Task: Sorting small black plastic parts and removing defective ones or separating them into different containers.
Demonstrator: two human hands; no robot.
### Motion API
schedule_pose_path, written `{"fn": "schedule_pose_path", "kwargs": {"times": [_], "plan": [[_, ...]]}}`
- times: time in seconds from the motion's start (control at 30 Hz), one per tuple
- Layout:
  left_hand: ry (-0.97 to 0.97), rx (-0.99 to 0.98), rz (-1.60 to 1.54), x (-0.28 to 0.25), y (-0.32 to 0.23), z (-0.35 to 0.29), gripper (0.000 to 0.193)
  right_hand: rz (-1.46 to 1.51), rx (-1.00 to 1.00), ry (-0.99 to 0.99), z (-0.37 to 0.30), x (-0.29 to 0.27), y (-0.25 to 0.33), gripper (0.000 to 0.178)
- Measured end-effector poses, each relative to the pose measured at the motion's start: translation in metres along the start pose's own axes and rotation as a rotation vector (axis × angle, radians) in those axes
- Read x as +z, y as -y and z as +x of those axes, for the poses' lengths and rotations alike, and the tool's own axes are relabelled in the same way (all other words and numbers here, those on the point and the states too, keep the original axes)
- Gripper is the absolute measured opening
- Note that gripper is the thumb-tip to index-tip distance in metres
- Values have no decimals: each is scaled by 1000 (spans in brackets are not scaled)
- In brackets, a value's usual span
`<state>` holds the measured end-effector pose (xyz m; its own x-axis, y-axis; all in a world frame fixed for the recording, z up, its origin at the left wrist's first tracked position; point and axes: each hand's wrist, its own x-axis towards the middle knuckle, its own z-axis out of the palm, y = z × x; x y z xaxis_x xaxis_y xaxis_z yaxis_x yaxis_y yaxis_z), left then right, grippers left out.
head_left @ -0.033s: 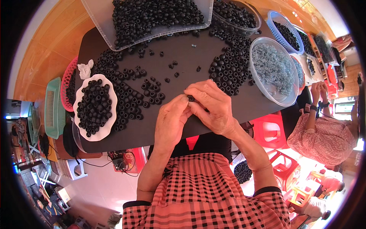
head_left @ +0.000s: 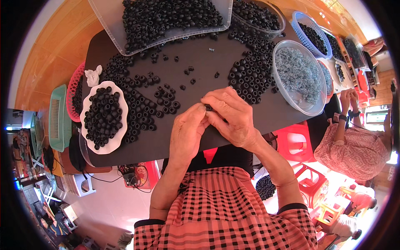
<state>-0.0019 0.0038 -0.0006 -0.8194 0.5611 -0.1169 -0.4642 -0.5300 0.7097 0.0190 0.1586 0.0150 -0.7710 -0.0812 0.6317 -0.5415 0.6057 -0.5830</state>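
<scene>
Both hands meet above the counter [head_left: 154, 143]'s near side! Left hand [head_left: 186, 131] and right hand [head_left: 235, 118] close fingertips, one shared grip pinching a small black piece [head_left: 208, 107], seemingly steadying it; white plate [head_left: 110, 148] left, spring tub [head_left: 313, 110] right, probably for reach.

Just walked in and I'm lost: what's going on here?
A person holds a black piece between left hand and right hand, above a dark table. Loose pieces lie across it; others are heaped in a clear bin and on a white plate. Grey coils sit in a round tub to the right.
</scene>
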Motion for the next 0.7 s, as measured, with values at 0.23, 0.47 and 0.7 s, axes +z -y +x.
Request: {"fn": "schedule_pose_path", "kwargs": {"times": [0.23, 0.47, 0.7], "plan": [[-44, 57, 74, 12, -5, 3, 32, 24, 72, -47, 4, -2, 5, 29], [12, 47, 102, 1, -2, 3, 37, -129, 221, -175, 75, -55, -38, 23], [24, 47, 85, 8, 0, -1, 35, -662, 296, -185, 136, -134, -153, 28]]}}
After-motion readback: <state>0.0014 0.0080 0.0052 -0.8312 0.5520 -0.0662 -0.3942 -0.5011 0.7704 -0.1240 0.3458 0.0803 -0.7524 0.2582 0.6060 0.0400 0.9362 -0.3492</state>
